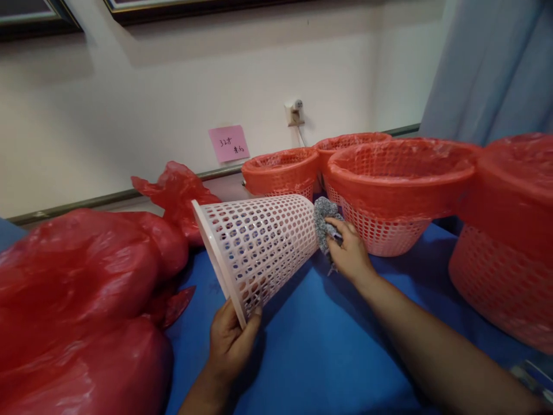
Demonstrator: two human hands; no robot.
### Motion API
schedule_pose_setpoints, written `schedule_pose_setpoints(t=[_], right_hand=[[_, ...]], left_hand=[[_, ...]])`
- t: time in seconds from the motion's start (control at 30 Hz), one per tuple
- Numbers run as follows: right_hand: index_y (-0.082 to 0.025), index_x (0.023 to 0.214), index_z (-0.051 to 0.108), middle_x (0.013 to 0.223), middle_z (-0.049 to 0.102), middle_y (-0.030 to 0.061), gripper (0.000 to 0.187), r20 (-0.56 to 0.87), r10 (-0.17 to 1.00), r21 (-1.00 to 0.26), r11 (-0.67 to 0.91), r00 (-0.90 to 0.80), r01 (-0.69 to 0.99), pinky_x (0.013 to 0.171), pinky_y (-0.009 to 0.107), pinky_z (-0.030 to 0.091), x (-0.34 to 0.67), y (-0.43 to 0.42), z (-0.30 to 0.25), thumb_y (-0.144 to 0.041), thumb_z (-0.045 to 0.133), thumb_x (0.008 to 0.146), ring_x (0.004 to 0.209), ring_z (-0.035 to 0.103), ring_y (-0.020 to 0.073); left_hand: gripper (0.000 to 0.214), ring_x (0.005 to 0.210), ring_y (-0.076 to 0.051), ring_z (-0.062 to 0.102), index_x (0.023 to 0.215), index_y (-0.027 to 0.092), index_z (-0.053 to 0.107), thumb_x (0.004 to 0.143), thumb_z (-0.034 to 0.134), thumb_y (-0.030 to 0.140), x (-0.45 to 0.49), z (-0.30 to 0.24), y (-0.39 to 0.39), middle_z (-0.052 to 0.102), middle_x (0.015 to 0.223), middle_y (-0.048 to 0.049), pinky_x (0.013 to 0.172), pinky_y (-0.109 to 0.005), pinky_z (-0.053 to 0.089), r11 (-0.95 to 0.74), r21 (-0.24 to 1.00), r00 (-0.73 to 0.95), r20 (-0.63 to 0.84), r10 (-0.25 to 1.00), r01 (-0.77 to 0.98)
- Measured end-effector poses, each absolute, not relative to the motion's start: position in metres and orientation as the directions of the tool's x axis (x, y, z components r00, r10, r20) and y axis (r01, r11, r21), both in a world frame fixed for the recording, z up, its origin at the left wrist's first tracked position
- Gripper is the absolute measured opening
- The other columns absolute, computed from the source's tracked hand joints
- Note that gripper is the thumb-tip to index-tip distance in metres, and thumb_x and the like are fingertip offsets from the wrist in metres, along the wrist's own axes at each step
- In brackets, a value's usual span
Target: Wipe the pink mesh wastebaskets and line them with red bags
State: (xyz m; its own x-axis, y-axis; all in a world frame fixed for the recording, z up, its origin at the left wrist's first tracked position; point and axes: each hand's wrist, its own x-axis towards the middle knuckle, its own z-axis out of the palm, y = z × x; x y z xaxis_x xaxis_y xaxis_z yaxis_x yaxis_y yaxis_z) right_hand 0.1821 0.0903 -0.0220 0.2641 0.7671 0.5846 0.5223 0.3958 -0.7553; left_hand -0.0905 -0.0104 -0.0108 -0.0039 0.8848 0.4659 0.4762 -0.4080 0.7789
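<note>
A pale pink perforated plastic basket (263, 242) lies on its side over the blue table (319, 351), its open rim toward the left. My left hand (231, 340) grips that rim at its lower edge, thumb over the lip. My right hand (348, 251) is closed on a grey speckled cloth (322, 222) and presses it against the basket's base end.
Several pink baskets lined with red plastic bags (389, 184) stand at the back and right, the nearest at the right edge (510, 242). A heap of red plastic bags (82, 294) fills the left. A pink note (228, 143) and a socket (294, 112) are on the wall.
</note>
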Motion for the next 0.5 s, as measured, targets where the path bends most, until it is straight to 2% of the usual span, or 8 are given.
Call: schedule_pose_setpoints(t=[0.1,0.2,0.27,0.37,0.43,0.5], right_hand=[[-0.029,0.134,0.065,0.138,0.059,0.011,0.053,0.661,0.728,-0.682,0.483,0.18,0.55,0.109,0.052,0.053,0.179,0.084,-0.02,-0.015,0.055,0.084,0.128,0.061,0.0294],[-0.03,0.14,0.06,0.149,0.05,0.0101,0.063,0.826,0.553,-0.426,0.743,-0.114,0.515,0.108,0.05,0.053,0.161,0.054,-0.013,-0.013,0.056,0.08,0.132,0.057,0.0287],[-0.03,0.141,0.059,0.146,0.053,0.0103,0.061,0.881,0.369,-0.235,0.885,-0.295,0.403,0.099,0.046,0.058,0.148,0.032,-0.009,-0.017,0.056,0.081,0.12,0.062,0.0271],[-0.03,0.14,0.06,0.136,0.058,0.0099,0.053,0.908,0.176,-0.073,0.959,-0.379,0.272,0.082,0.039,0.061,0.136,0.012,-0.007,-0.027,0.054,0.087,0.098,0.065,0.0224],[-0.028,0.138,0.061,0.136,0.059,0.0108,0.052,0.915,0.19,-0.087,0.954,-0.356,0.288,0.082,0.039,0.061,0.137,0.014,-0.008,-0.026,0.053,0.087,0.099,0.066,0.0226],[-0.027,0.137,0.062,0.14,0.057,0.0118,0.054,0.906,0.342,-0.228,0.891,-0.25,0.393,0.094,0.043,0.06,0.144,0.028,-0.011,-0.02,0.054,0.084,0.115,0.065,0.026]], left_hand=[[0.038,0.121,-0.032,0.07,0.131,0.022,0.071,0.096,0.063,0.036,-0.089,-0.009,-0.01,0.075,0.128,-0.0107,0.11,-0.053,0.054,-0.45,0.739,0.085,0.475,0.876,0.501],[0.044,0.122,-0.032,0.069,0.139,0.022,0.064,0.097,0.058,0.033,-0.084,-0.004,-0.008,0.074,0.129,-0.0116,0.108,-0.052,0.056,-0.477,0.731,0.194,0.442,0.876,0.488],[0.044,0.121,-0.032,0.069,0.139,0.022,0.064,0.096,0.058,0.031,-0.08,0.0,-0.005,0.076,0.125,-0.0112,0.106,-0.05,0.058,-0.51,0.708,0.315,0.403,0.859,0.488],[0.038,0.114,-0.031,0.071,0.131,0.024,0.07,0.094,0.058,0.027,-0.078,0.002,-0.002,0.078,0.117,-0.0091,0.103,-0.048,0.059,-0.557,0.662,0.444,0.356,0.822,0.502],[0.04,0.115,-0.03,0.071,0.132,0.024,0.069,0.095,0.055,0.023,-0.078,0.002,-0.001,0.077,0.12,-0.0091,0.106,-0.049,0.057,-0.571,0.635,0.453,0.361,0.815,0.521],[0.046,0.122,-0.03,0.068,0.138,0.024,0.065,0.094,0.052,0.019,-0.079,0.002,0.001,0.073,0.132,-0.0096,0.111,-0.051,0.053,-0.577,0.601,0.449,0.368,0.814,0.552]])
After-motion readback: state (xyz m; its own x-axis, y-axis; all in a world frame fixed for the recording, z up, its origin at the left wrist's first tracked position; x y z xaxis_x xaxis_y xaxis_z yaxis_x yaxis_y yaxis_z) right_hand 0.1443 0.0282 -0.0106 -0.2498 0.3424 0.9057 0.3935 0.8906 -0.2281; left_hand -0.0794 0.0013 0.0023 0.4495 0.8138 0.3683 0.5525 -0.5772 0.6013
